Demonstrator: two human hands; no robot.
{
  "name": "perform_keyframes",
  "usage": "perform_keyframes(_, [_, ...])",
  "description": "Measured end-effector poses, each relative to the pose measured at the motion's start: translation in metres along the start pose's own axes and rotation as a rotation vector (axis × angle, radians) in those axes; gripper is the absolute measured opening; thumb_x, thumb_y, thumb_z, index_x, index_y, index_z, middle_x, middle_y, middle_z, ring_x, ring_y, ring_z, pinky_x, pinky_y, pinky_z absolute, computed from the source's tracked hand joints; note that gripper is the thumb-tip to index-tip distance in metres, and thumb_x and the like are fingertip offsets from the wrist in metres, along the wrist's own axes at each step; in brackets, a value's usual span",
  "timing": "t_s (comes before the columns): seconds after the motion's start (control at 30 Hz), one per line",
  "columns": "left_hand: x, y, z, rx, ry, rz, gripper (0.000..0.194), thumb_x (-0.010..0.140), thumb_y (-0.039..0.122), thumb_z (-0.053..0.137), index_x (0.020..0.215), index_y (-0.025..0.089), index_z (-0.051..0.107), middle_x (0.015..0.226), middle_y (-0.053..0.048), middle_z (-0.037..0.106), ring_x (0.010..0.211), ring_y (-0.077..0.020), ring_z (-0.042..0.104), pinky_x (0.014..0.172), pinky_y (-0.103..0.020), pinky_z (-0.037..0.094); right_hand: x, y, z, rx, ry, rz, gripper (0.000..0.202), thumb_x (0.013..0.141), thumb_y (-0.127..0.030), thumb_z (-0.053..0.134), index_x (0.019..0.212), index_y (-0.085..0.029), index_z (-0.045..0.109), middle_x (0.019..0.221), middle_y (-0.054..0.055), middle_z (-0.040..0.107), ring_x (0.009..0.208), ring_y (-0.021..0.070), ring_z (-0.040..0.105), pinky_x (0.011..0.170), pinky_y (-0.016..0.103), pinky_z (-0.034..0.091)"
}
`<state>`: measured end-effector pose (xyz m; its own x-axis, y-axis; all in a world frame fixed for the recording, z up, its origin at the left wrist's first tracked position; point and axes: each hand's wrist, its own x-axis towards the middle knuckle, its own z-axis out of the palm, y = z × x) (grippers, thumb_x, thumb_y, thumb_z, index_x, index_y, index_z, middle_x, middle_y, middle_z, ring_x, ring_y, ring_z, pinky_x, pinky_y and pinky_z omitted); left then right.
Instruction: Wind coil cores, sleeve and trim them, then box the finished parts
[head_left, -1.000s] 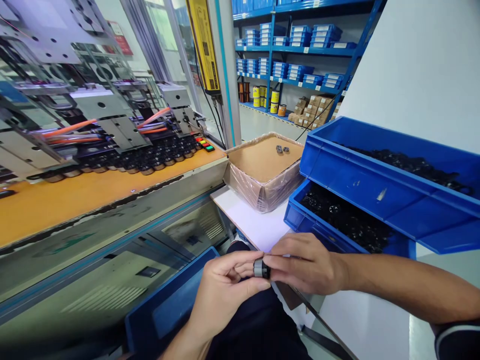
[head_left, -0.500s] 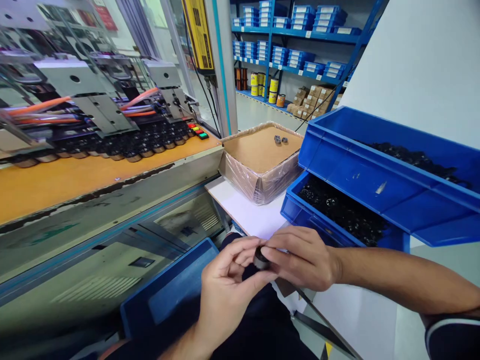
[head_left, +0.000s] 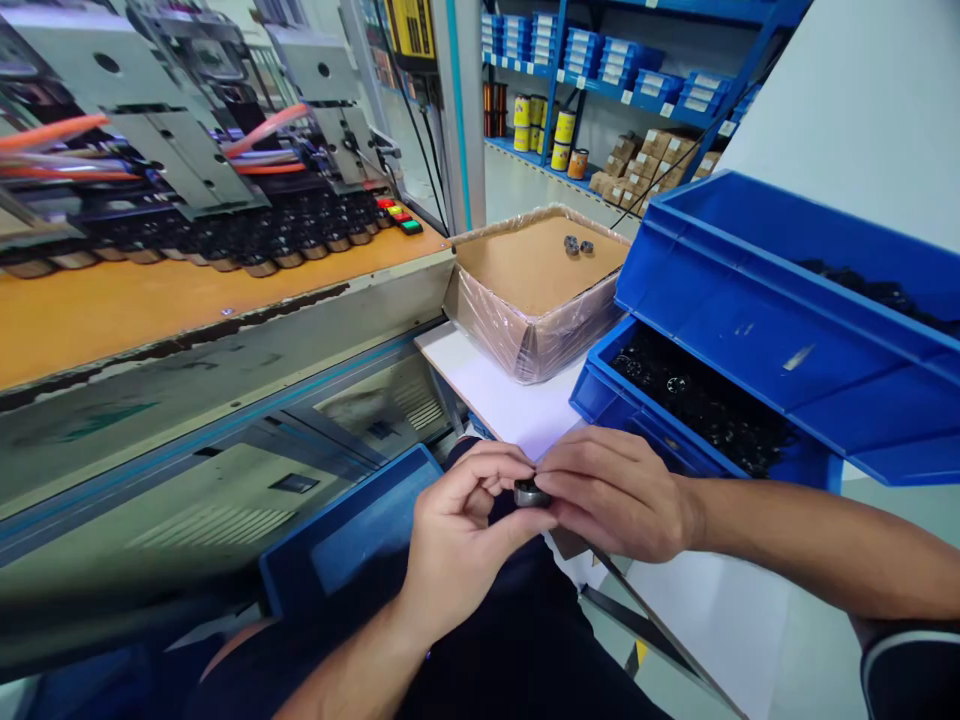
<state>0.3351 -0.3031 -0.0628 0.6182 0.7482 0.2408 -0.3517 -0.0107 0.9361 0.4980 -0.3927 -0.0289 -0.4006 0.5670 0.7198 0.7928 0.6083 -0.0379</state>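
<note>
Hands: our left hand (head_left: 457, 540) and right hand (head_left: 615, 492) both pinch the ring (head_left: 530, 492) over our lap.
Grip: we should keep fingertips light, ring level.
Beyond: bin (head_left: 600, 395) of parts right, box (head_left: 487, 320) farther.

Cardboard box (head_left: 525, 290) sits on the white table (head_left: 502, 400), two small parts inside. Stacked blue bins (head_left: 750, 330) just beside it, full of black parts.

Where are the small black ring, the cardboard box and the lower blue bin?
small black ring (head_left: 530, 492): head view, its top face between both hands' fingertips.
cardboard box (head_left: 517, 345): head view, plastic-wrapped front wall.
lower blue bin (head_left: 600, 395): head view, near left corner wall.
</note>
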Motion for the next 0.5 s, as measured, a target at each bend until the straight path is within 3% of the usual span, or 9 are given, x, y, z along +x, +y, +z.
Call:
perform_keyframes(0.13, [0.005, -0.009, 0.001, -0.320, -0.083, -0.281, 0.040, 0.069, 0.045, 0.086, 0.099, 0.020, 0.075, 0.077, -0.006, 0.074, 0.070, -0.0167, 0.070, 0.071, -0.030, 0.058, 0.003, 0.003, 0.000, 0.027, 0.024, 0.111, 0.023, 0.092, -0.019, 0.065, 0.111, -0.007, 0.059, 0.100, 0.015, 0.067, 0.098, 0.0200, 0.064, 0.082, 0.037, 0.062])
perform_keyframes(0.23, [0.004, -0.013, -0.001, -0.428, -0.125, -0.359, 0.040, 0.076, 0.048, 0.080, 0.105, 0.021, 0.075, 0.075, -0.006, 0.074, 0.068, -0.0149, 0.069, 0.070, -0.027, 0.057, 0.004, 0.005, 0.000, 0.104, 0.039, 0.139, 0.021, 0.093, -0.017, 0.063, 0.112, -0.009, 0.059, 0.102, 0.014, 0.066, 0.100, 0.0194, 0.063, 0.085, 0.038, 0.061])
perform_keyframes(0.33, [0.004, -0.014, -0.006, -0.289, -0.157, -0.193, 0.037, 0.080, 0.044, 0.076, 0.111, 0.023, 0.074, 0.088, -0.009, 0.076, 0.078, -0.0165, 0.071, 0.075, -0.028, 0.058, 0.002, 0.004, 0.000, 0.113, 0.052, 0.103, 0.022, 0.093, -0.012, 0.059, 0.114, -0.007, 0.058, 0.100, 0.014, 0.066, 0.098, 0.0193, 0.064, 0.084, 0.037, 0.061])
perform_keyframes(0.43, [0.006, -0.010, -0.012, 0.066, -0.125, 0.177, 0.035, 0.074, 0.031, 0.083, 0.108, 0.025, 0.077, 0.102, -0.010, 0.075, 0.094, -0.0215, 0.071, 0.085, -0.032, 0.058, 0.001, 0.003, 0.001, 0.094, 0.046, 0.110, 0.021, 0.093, -0.012, 0.057, 0.114, -0.008, 0.057, 0.098, 0.014, 0.066, 0.095, 0.0187, 0.063, 0.082, 0.036, 0.060])
perform_keyframes(0.5, [0.008, -0.005, -0.015, 0.259, -0.106, 0.358, 0.030, 0.073, 0.020, 0.083, 0.102, 0.027, 0.079, 0.097, -0.007, 0.076, 0.088, -0.0195, 0.071, 0.079, -0.029, 0.058, 0.001, 0.001, 0.001, 0.094, 0.040, 0.116, 0.019, 0.095, -0.013, 0.056, 0.112, -0.007, 0.058, 0.095, 0.013, 0.066, 0.092, 0.0183, 0.063, 0.080, 0.036, 0.060])
